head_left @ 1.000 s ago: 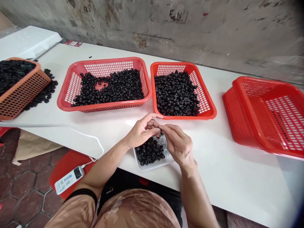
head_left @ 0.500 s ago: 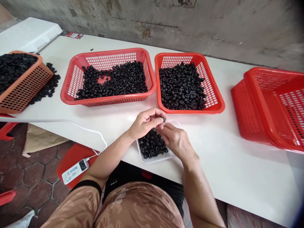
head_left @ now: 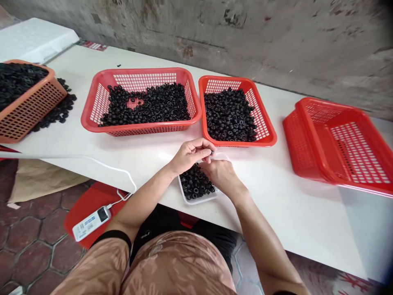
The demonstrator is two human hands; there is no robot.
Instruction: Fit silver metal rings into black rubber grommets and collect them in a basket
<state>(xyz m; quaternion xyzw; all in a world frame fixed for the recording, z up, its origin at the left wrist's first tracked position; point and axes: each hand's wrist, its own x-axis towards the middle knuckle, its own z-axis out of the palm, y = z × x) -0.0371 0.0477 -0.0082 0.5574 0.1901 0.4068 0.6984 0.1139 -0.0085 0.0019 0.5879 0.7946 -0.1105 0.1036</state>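
Note:
My left hand [head_left: 190,156] is closed above the far side of a clear plastic tub. It pinches a small black ring-shaped piece [head_left: 212,152] between thumb and forefinger. My right hand [head_left: 221,174] hangs over the tub's right side, just below the left, with its fingers curled in toward the contents. Its fingertips are hidden, so what they grip cannot be made out. The tub [head_left: 199,201] stands at the table's front edge, holding many loose black pieces [head_left: 194,183] of the same kind.
Two red baskets, a wide one [head_left: 89,119] and a smaller one [head_left: 267,140], hold black pieces behind my hands. Stacked red baskets [head_left: 310,151] stand right. An orange basket [head_left: 33,110] is left, with loose pieces beside it. A white cable [head_left: 101,164] runs to a power bank [head_left: 91,223].
My right hand has sunk a little and moved left over the tub, its fingers further in. The left hand keeps its pinch on the small black piece. The whole view has shifted slightly.

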